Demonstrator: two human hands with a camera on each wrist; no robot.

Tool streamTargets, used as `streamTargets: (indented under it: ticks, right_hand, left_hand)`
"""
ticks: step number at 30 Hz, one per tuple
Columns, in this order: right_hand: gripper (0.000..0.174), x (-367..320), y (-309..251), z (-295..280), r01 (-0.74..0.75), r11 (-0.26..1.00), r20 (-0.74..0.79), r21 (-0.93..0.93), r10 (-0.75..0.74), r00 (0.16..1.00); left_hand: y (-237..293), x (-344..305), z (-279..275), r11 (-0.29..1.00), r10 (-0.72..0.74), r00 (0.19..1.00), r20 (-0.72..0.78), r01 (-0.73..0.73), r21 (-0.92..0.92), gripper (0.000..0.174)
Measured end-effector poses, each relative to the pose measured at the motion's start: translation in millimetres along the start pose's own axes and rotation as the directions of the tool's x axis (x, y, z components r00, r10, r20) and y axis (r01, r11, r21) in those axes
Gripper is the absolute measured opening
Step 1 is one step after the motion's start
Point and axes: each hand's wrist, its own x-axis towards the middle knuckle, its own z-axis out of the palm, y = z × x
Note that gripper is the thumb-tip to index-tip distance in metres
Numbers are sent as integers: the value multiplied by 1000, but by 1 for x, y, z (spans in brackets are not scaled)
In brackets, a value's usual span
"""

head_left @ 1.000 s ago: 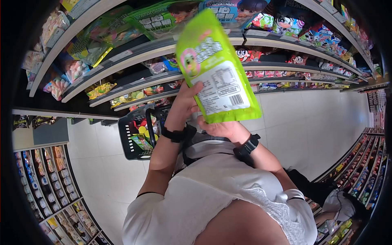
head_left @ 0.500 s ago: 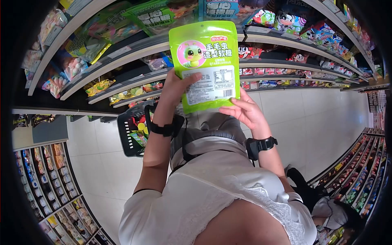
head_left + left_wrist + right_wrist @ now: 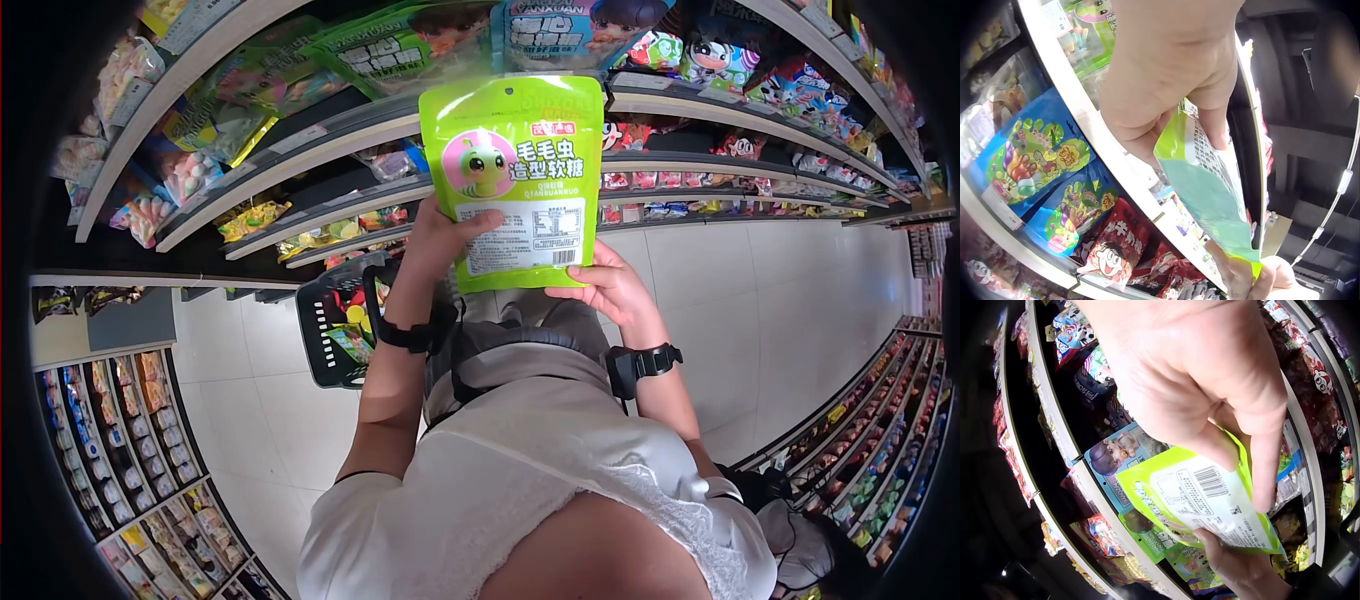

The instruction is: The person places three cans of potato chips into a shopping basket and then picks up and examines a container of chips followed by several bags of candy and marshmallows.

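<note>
A bright green bag of gummy candy [image 3: 515,185] stands upright before the person's chest. It has a caterpillar cartoon in a pink circle, and its white label with a barcode faces the person. The left hand [image 3: 442,243] grips its left edge, thumb across the label and fingers hidden behind. At the lower right corner, the right hand [image 3: 615,287] pinches the bag, thumb on the front beside the barcode. Seen from the right wrist, the right hand's [image 3: 1191,375] thumb and fingers straddle the bag's edge. In the left wrist view the bag's side [image 3: 1204,187] shows a pale teal face.
Shelves of candy bags [image 3: 400,45] curve close in front of the person, behind the green bag. A black shopping basket [image 3: 325,345] with several colourful packs stands at lower left. More stocked racks [image 3: 120,440] lie at left and right. Another person [image 3: 800,540] is partly visible at lower right.
The bag was tilted and blurred a second ago; now it is upright with its label squarely toward the person. The right hand has moved from under the bottom edge to the lower right corner.
</note>
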Motion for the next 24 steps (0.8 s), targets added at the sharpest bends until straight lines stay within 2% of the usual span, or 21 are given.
streamTargets:
  ticks: [2,3,6,8,12,14,15,17,18,20,21,22,23,24]
  right_hand:
    - [50,1,1,-2,3,1000,-7,22,-3,1000]
    - [50,2,1,-3,0,1000,-4,22,0,1000]
    - [50,4,2,-4,-13,1000,10,22,13,1000]
    - [50,6,3,-4,-24,999,32,22,23,999]
    - [53,1,-1,3,-42,999,61,-17,43,997]
    - [55,-1,-1,5,-58,996,102,-61,64,993]
    - [60,-2,0,3,-62,996,94,-68,69,993]
    - [63,-2,2,1,-32,993,216,-116,57,975]
    - [66,0,3,0,13,988,311,-153,36,950]
    - [71,6,11,-5,-36,988,332,-151,85,940]
    - [70,8,10,0,-89,989,407,-119,131,904]
    - [67,8,8,6,-104,978,387,-182,168,907]
    - [65,11,14,4,-87,977,354,-196,153,923]
    - [63,13,19,-2,-69,975,318,-213,136,938]
  left_hand:
    - [4,-4,1,990,27,999,17,-29,135,39]
    - [2,-4,1,990,28,1000,13,-29,135,39]
    - [-7,-3,-2,996,66,997,30,-68,60,38]
    - [-11,0,-6,999,45,999,26,-45,6,40]
    - [-14,0,-12,1000,26,1000,-13,-26,15,43]
    - [-12,-2,-16,996,7,999,44,-2,-93,45]
    - [-13,-4,-17,996,16,1000,23,-14,-89,45]
    - [-20,-9,-22,978,45,997,63,-31,-207,45]
    - [-25,-13,-29,971,-6,997,81,25,-240,48]
    - [-28,-29,-51,983,-31,999,19,34,-180,45]
    - [-30,-37,-66,988,-19,998,-53,10,-156,45]
    - [-33,-45,-84,991,-5,993,-118,-11,-132,44]
    - [-38,-56,-107,987,33,977,-212,-64,-145,43]
    - [-41,-71,-132,999,15,929,-370,-27,-28,40]
